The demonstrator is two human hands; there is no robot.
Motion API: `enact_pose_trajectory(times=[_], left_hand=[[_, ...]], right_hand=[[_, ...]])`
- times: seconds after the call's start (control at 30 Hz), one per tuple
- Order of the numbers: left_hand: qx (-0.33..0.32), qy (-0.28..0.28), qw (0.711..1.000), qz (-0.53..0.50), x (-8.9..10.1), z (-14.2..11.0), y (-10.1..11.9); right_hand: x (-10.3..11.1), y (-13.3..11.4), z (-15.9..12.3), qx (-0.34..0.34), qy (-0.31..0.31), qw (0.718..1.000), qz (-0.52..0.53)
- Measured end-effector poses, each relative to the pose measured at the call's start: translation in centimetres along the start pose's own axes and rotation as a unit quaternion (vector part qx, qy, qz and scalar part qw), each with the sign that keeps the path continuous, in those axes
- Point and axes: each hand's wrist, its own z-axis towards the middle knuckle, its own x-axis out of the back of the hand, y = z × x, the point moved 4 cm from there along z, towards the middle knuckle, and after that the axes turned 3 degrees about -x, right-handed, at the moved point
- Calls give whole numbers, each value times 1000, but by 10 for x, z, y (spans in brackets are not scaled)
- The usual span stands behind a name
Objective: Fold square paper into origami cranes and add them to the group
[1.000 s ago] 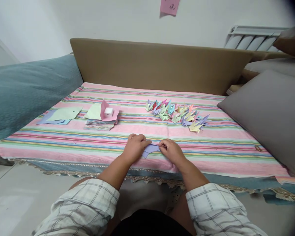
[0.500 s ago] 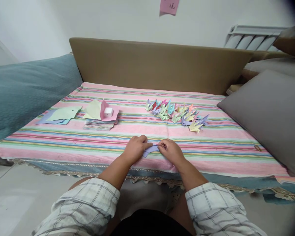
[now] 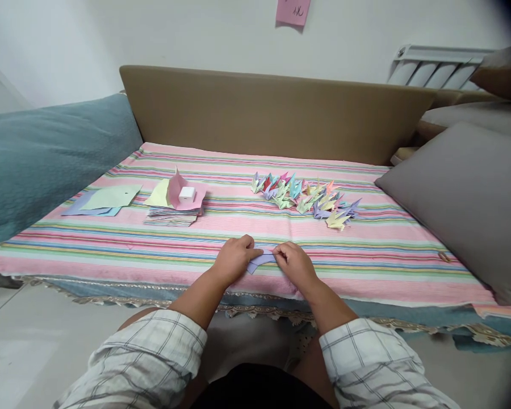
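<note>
A striped cloth [image 3: 153, 250] covers the sofa seat, with a grey cushion [image 3: 460, 199] at its right. Beyond the hands lie folded paper cranes [image 3: 304, 196] and, further left, a paper stack [image 3: 174, 215] (a small white box [image 3: 187, 194] sits on top). Near the front edge, the left hand [image 3: 235, 258] presses the purple paper [image 3: 260, 261] on the cloth; the right hand's [image 3: 296, 264] grip seems to pinch its other end.
</note>
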Motion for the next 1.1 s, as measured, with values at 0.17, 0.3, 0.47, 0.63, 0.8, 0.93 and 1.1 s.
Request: enact_pose_trajectory(times=[0.17, 0.3, 0.47, 0.63, 0.8, 0.93, 1.1], left_hand=[[-4, -15, 1000, 9, 0, 1, 1], [-5, -21, 1000, 8, 1, 2, 2], [0, -29, 999, 14, 1, 2, 4], [1, -24, 1000, 13, 1, 3, 5], [-6, -17, 1000, 13, 0, 3, 5], [-11, -16, 1000, 12, 1, 3, 5], [-10, -27, 1000, 14, 5, 3, 8]], right_hand=[[1, -4, -2, 4, 10, 1000, -25], [1, -6, -2, 5, -1, 998, -61], [-1, -5, -2, 26, -8, 996, -83], [-2, -5, -2, 40, -9, 995, -87], [-1, -7, -2, 45, -11, 995, -89], [-1, -6, -3, 50, -18, 995, -90], [-1, -6, -5, 46, -17, 995, -82]])
